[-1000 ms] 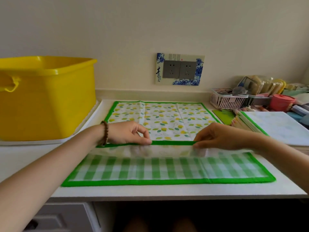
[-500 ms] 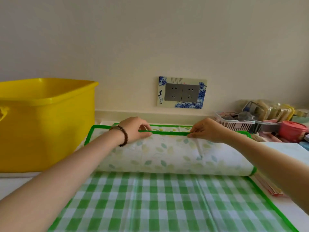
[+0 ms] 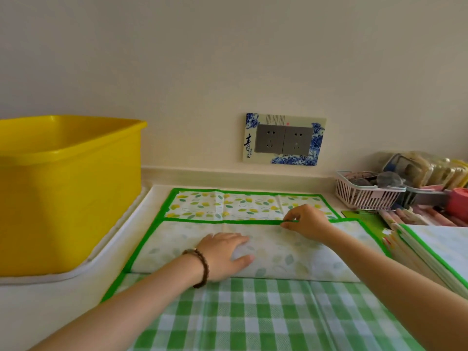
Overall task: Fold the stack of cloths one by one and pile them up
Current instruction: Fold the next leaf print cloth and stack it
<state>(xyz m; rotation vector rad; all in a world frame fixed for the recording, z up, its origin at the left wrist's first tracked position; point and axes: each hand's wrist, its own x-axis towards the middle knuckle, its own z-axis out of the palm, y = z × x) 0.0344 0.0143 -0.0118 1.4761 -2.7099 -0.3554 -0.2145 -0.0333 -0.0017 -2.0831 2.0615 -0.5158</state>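
Observation:
A leaf-print cloth with a green border (image 3: 228, 206) lies spread on the counter, its near half folded over so the pale underside (image 3: 291, 252) faces up. My left hand (image 3: 225, 254) presses flat on that folded flap, fingers straight. My right hand (image 3: 306, 221) pinches the flap's green edge near its middle. A green-and-white checked cloth (image 3: 253, 317) lies flat under it, reaching to the near edge of the view. A stack of cloths (image 3: 435, 249) sits at the right.
A big yellow tub (image 3: 68, 188) stands on a white mat at the left. A pink basket (image 3: 367, 193) and assorted clutter fill the back right corner. A double wall socket (image 3: 283, 139) is above the counter's back edge.
The folded edge has come back toward me from the cloth's far edge. My left hand let go of the edge and now lies flat on the flap. My right hand still pinches the edge.

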